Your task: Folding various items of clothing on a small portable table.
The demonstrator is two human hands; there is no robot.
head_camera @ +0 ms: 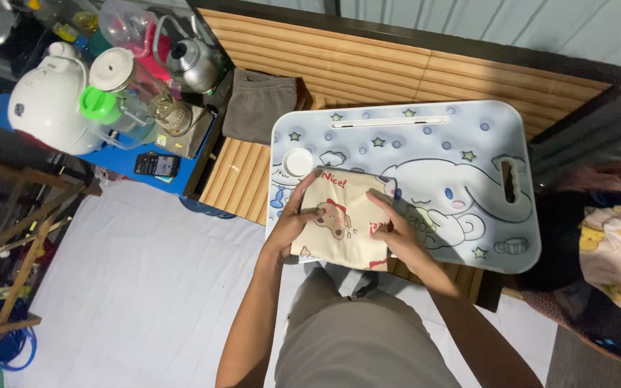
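Head view: folded cream cloth point(343, 223) with bear print lies at the near-left edge of the pale blue cartoon lap table point(468, 136). Left hand point(292, 219) presses flat on its 9 o'clock edge, right hand point(397, 230) flat on its 3 o'clock side; neither is closed around it. White round cup recess point(298, 162) at 11 o'clock, just beside the cloth. Grey folded cloth point(259, 104) on the slatted bamboo mat point(397, 65) further out at 11. Blender point(134, 97), rice cooker point(48, 100), kettle point(192, 63) and phone point(157, 165) well apart at 10.

Both hands, left grip point(295, 219) and right grip point(397, 231), press a folded cream cloth point(341, 221) onto the pale-blue cartoon counter point(468, 129).
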